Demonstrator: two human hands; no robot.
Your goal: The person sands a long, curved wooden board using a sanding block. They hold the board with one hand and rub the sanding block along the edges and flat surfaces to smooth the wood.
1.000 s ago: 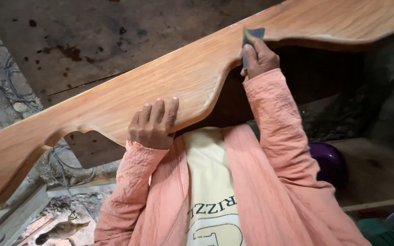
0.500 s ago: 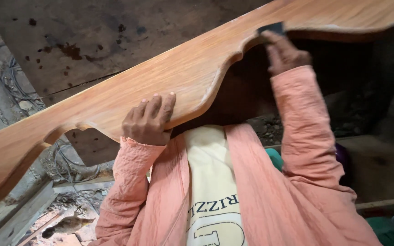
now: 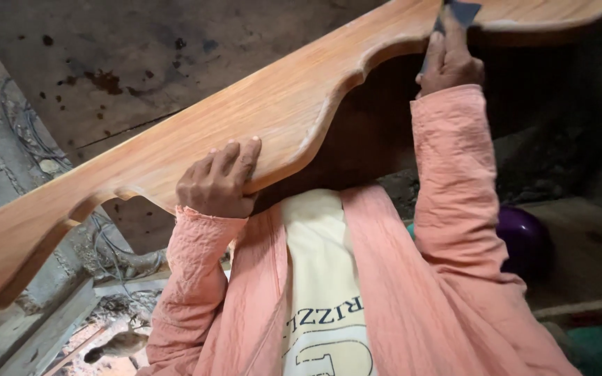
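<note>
Sandpaper pinched above right hand fingers, against board.

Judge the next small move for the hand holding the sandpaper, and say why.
Probably draw the sandpaper back down along the curved edge of the wooden board: the right hand presses it at the cutout's upper end, while the left hand braces the board.
</note>
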